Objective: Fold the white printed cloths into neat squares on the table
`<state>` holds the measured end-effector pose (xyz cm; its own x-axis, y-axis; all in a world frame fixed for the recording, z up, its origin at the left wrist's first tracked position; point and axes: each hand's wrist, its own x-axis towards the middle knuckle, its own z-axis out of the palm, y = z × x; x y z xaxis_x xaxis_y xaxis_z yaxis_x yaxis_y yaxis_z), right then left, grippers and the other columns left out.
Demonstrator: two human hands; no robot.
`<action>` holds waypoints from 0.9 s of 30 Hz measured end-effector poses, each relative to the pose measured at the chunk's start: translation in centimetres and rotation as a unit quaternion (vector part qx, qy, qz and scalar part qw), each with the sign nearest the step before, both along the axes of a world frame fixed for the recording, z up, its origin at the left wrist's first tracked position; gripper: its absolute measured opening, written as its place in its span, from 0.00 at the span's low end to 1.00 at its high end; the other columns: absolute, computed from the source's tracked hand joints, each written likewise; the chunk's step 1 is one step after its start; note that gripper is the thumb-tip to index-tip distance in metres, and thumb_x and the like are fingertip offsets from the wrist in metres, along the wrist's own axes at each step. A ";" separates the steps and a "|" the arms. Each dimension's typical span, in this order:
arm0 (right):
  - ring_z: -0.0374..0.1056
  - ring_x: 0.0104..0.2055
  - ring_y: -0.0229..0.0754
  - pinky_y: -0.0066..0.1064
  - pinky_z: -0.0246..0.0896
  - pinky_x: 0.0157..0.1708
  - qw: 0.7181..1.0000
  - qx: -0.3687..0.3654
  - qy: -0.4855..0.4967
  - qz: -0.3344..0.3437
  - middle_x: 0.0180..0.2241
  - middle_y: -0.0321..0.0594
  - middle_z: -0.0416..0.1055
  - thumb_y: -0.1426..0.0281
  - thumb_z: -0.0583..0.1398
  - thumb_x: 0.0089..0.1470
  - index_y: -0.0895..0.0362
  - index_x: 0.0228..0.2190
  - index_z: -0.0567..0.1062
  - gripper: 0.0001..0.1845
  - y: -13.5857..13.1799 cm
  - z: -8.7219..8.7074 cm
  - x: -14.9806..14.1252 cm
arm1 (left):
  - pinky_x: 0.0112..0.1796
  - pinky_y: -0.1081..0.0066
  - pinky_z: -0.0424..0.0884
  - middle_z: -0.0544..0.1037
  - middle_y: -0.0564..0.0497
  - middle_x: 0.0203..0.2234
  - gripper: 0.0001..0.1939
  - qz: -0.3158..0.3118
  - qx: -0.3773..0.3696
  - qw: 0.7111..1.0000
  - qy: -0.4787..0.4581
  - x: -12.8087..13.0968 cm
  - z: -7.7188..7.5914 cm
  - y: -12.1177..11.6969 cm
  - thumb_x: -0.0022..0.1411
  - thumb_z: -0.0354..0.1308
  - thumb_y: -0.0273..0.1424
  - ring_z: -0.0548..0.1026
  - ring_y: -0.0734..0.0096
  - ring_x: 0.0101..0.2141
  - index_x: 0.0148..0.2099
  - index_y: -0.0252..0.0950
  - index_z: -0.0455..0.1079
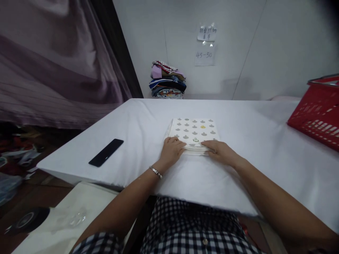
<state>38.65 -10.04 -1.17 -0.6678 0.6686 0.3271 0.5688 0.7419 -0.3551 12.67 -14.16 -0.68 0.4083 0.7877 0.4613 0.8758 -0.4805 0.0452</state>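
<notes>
A folded white cloth [194, 132] with a pattern of small grey shapes lies on the white-covered table [238, 116] straight ahead. My left hand [171, 151] rests on its near left corner, fingers curled over the edge. My right hand [221, 151] lies on the near right edge, fingers stretched flat and pressing on the folded layers. A bracelet sits on my left wrist.
A black phone [106, 152] lies on the table to the left. A red plastic basket [317, 109] stands at the right edge. A pile of folded clothes [167, 80] sits against the far wall under paper notes [205, 44]. A purple curtain hangs left.
</notes>
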 end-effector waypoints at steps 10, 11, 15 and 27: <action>0.70 0.41 0.44 0.38 0.65 0.41 0.998 -0.043 0.029 -0.040 0.43 0.39 0.73 0.69 0.53 0.56 0.51 0.48 0.68 0.17 -0.3 0.8 -0.3 | 0.49 0.60 0.60 0.75 0.49 0.44 0.14 -0.019 -0.001 0.999 -0.029 0.0 -0.3 0.0 0.61 0.53 0.30 0.69 0.66 0.45 0.50 0.39 0.68; 0.70 0.39 0.43 0.37 0.65 0.39 0.998 -0.045 0.025 -0.042 0.41 0.39 0.74 0.69 0.53 0.56 0.51 0.47 0.68 0.16 -0.3 0.9 -0.4 | 0.49 0.60 0.60 0.73 0.48 0.47 0.14 -0.025 0.014 0.999 -0.026 0.3 -0.3 -0.2 0.61 0.53 0.29 0.68 0.65 0.47 0.50 0.38 0.68; 0.69 0.34 0.42 0.34 0.62 0.34 0.997 -0.047 0.018 -0.057 0.36 0.38 0.74 0.68 0.53 0.55 0.52 0.44 0.67 0.13 -0.3 1.1 -0.6 | 0.53 0.59 0.59 0.70 0.49 0.52 0.09 -0.066 0.058 0.996 0.017 1.9 -0.3 -0.9 0.62 0.49 0.26 0.63 0.64 0.54 0.38 0.39 0.71; 0.68 0.31 0.41 0.33 0.60 0.32 0.995 -0.066 0.009 -0.068 0.34 0.38 0.74 0.67 0.55 0.53 0.53 0.42 0.69 0.13 -0.4 1.3 -0.6 | 0.55 0.53 0.56 0.64 0.49 0.58 0.08 -0.036 0.049 0.994 0.086 4.4 -1.7 0.6 0.62 0.53 0.33 0.57 0.59 0.59 0.38 0.38 0.72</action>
<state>38.03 -10.48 0.15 -0.5624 0.7909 0.2414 0.6533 0.6039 -0.4565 17.07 -13.61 -2.34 0.5422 0.7079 0.4527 0.8294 -0.5371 -0.1535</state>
